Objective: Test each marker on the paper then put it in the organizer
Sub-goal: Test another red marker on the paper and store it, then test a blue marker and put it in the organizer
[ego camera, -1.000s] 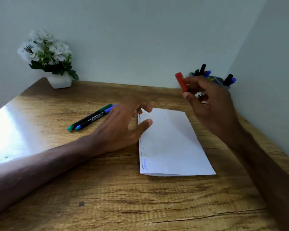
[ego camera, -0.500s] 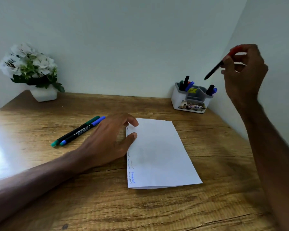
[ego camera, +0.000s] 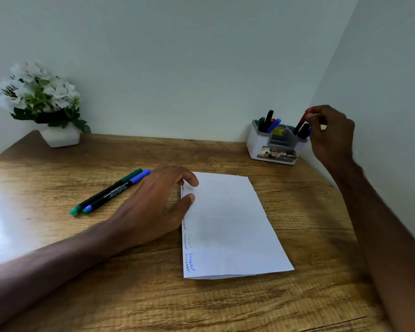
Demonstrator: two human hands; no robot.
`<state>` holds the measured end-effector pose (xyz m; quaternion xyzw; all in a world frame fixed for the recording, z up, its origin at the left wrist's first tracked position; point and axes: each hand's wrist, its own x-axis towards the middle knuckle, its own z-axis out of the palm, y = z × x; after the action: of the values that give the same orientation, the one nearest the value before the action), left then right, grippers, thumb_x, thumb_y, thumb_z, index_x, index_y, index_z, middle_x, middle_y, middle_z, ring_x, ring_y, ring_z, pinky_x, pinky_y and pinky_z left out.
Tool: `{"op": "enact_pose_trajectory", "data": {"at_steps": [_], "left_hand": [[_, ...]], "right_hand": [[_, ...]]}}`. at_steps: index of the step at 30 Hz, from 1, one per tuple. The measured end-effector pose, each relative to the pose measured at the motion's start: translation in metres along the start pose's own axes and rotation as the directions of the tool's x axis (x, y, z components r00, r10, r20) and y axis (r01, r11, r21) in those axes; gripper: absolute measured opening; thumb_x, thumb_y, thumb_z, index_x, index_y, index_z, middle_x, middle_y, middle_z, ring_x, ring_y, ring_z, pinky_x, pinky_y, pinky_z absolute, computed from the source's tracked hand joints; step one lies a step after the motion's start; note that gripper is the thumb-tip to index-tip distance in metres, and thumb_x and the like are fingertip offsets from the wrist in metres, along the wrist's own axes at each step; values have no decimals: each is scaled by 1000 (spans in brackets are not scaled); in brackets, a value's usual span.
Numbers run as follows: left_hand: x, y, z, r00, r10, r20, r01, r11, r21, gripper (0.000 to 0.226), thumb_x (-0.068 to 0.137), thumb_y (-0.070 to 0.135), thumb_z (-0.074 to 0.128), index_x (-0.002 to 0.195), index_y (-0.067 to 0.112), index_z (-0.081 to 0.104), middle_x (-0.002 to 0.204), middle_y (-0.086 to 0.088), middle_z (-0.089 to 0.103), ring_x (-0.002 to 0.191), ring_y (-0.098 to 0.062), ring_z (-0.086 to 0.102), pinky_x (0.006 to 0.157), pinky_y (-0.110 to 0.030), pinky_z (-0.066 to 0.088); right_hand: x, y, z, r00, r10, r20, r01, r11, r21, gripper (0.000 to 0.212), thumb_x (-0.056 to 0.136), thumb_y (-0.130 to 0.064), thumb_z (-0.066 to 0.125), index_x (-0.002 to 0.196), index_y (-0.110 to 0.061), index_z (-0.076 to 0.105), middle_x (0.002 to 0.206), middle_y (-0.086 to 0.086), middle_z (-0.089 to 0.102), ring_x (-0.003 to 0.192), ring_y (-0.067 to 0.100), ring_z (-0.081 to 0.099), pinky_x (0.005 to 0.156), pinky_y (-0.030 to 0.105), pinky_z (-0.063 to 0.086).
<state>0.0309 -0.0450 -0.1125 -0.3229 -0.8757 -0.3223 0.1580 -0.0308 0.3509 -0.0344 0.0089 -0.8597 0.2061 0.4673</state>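
Note:
A white paper (ego camera: 228, 226) with scribbles down its left edge lies on the wooden desk. My left hand (ego camera: 153, 207) rests open at the paper's left edge, thumb and a finger touching it. A green marker (ego camera: 106, 190) and a blue marker (ego camera: 116, 191) lie side by side left of that hand. My right hand (ego camera: 331, 133) pinches the red cap end of a red-capped black marker (ego camera: 301, 124), whose lower end sits in the right compartment of the white organizer (ego camera: 254, 144). The organizer holds several other markers.
A white pot of white flowers (ego camera: 37, 101) stands at the desk's back left corner. Walls close in behind and to the right of the organizer. The wooden desk (ego camera: 201, 305) stretches toward me, with glare on its left side.
My right hand has come down from mid-air with the red-capped marker and lowered its tip into the organizer's right compartment. My left hand stayed at the paper's edge.

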Motion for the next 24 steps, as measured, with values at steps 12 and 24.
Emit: {"op": "enact_pose_trajectory", "data": {"at_steps": [12,24], "left_hand": [[0,0,1,1000,14,-27,-15,1000,-11,26,94,31,70,117,39,60,105,39,50,108,25,43,79,3,36],[-1,-15,-19,993,56,-104,-37,983,178,22,91,19,68,111,26,62,115,11,65,105,-9,57,85,-25,41]], "right_hand": [[-6,2,-3,999,-17,-43,15,999,-50,28,104,-17,53,116,-3,74,116,13,75,109,26,69,99,25,44],[-48,-110,13,969,-244,34,241,967,77,15,96,-15,66,101,-9,78,100,4,77,89,9,66,82,11,48]]}}
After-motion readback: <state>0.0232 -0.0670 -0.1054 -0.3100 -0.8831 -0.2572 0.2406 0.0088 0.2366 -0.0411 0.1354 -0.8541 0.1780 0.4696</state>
